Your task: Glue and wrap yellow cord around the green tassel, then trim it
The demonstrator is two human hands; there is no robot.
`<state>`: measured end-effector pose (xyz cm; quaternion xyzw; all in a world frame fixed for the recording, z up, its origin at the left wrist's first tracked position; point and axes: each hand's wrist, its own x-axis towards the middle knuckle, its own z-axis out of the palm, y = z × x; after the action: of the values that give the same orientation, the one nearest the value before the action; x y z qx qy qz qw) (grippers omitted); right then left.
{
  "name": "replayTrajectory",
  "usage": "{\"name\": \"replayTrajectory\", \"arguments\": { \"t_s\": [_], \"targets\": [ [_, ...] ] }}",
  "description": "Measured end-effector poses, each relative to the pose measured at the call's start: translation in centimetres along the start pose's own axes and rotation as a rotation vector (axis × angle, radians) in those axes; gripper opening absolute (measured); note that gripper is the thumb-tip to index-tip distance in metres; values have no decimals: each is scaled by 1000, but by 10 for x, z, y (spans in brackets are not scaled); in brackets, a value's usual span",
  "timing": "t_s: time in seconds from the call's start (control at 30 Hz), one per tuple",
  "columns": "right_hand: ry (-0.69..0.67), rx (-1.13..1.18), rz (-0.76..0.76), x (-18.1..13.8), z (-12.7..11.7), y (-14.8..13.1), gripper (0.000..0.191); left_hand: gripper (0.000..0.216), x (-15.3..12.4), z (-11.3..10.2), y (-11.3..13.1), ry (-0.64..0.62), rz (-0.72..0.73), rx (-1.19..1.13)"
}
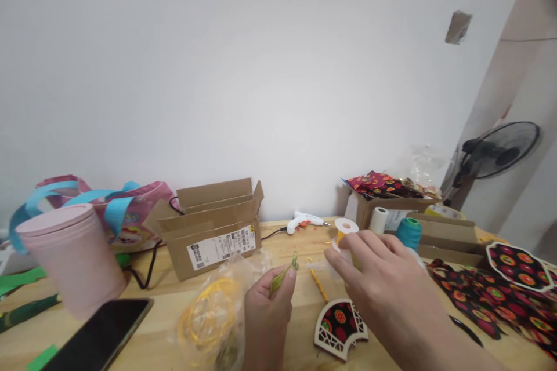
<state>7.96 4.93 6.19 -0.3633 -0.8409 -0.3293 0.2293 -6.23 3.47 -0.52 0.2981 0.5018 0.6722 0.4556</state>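
Note:
My left hand (270, 304) is closed, pinching a thin green cord (278, 281) whose small loop sticks up above the fingertips. Farther right, my right hand (376, 269) curls its fingers round the front of a white spool of yellow thread (346, 225); the fingers hide much of it. Between the hands lies a fan-shaped wooden pendant (339, 324) with dark, bright-patterned fabric set in it. A twisted yellow cord (319, 284) runs up from its top. Left of my left hand, a clear plastic bag holds coiled yellow cord (211, 313).
A glue gun (304, 220) lies by the wall, near an open cardboard box (213, 237). A pink canister (72, 258) and a phone (102, 333) are at the left. Teal thread (408, 234), a fabric-filled box (378, 203) and patterned fabric strips (483, 295) occupy the right.

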Motion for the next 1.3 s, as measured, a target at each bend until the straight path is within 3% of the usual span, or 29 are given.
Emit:
{"name": "replayTrajectory", "arguments": {
  "t_s": [0.57, 0.83, 1.13, 1.2, 1.3],
  "targets": [
    [-119, 221, 44, -2, 17, 3, 24, 22, 2, -3, -6, -187, -54, -77],
    [-268, 548, 142, -8, 9, 11, 31, 20, 3, -4, -3, -201, -64, -81],
    [-345, 636, 196, -4, 12, 10, 27, 22, 2, -4, -5, -214, -92, -107],
    [-333, 751, 237, -8, 15, 15, 24, 22, 3, -5, -3, -199, -108, -121],
    [-345, 1122, 375, -18, 19, 24, 25, 20, 3, -4, -1, -176, -101, -152]
  ]
}}
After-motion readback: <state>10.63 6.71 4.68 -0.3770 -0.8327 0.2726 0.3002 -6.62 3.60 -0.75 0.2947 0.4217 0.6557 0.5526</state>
